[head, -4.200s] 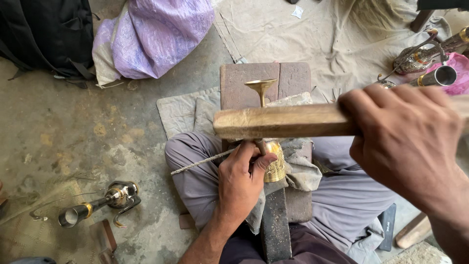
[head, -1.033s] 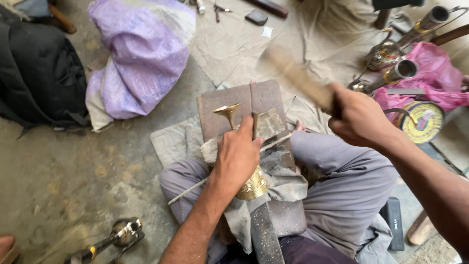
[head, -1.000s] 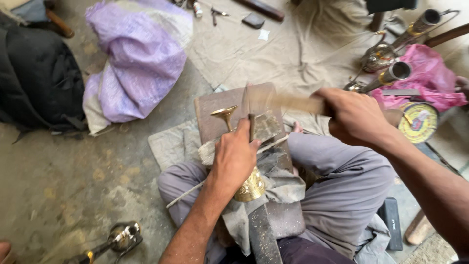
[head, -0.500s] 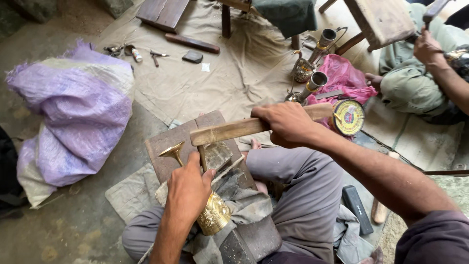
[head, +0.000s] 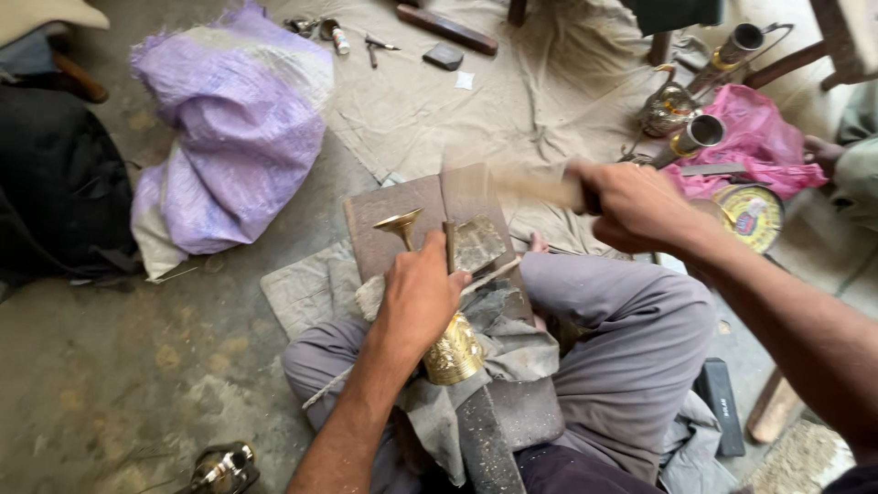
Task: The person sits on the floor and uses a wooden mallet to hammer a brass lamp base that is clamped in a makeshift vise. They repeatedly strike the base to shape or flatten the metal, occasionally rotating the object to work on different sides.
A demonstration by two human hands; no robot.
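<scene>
Head view, looking down at a person sitting cross-legged on the concrete floor [head: 110, 393] in grey trousers. The left hand [head: 419, 297] is closed around a brass goblet [head: 445, 343] that lies tilted across the lap on a grey cloth [head: 512, 343]; its fingers wrap the stem, the embossed bowl shows just below the palm, and the flared foot [head: 400, 222] sticks out above the hand, over a flat brown block [head: 402, 206] set in front of the knees. A thin metal rod [head: 489, 273] runs out to the right from under the same hand. The right hand [head: 636, 206] is raised to the right of the block, its fingers clenched on a wooden stick [head: 521, 183] that is smeared with motion blur, pointing left above the block and apart from the goblet.

To the left, a bulging purple and white sack [head: 224, 137] rests on the floor next to a dark bag [head: 55, 192]. A tan sheet [head: 512, 82] is spread beyond the block. On it, at upper right, lie a pink plastic bag [head: 759, 142], a brass teapot [head: 668, 108] and a round tin lid [head: 752, 218].
</scene>
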